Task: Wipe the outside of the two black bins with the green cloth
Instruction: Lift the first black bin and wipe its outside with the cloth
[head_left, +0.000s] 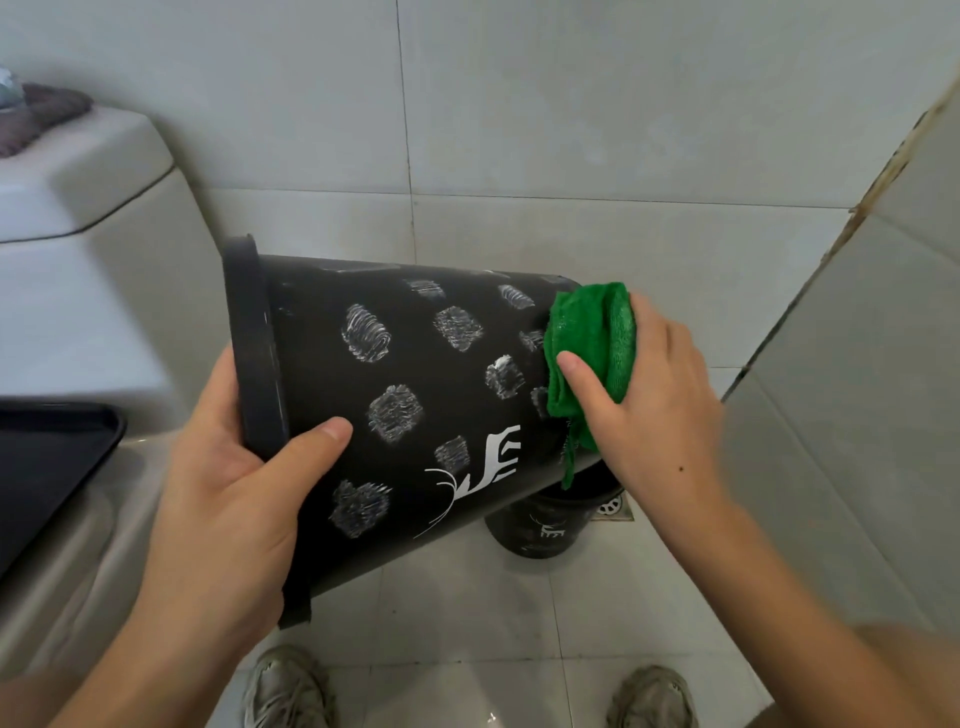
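Two black bins (415, 415) (540, 525), one green cloth (592, 353), two hands (228, 509) (660, 410), two shoes (285, 686) (654, 696).

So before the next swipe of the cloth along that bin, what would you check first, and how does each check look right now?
1. Left hand grips the rim of the held bin: ok.
2. Right hand presses the green cloth on the bin's base end: ok.
3. Cloth bunched, one corner dangling loose: not ok, better to tuck it in.
4. White smudges still across the bin's side: not ok, wiping left to do.
5. Second bin stands on the floor below, beside the drain: ok.
6. Far side of the held bin clean: cannot tell, it is hidden.
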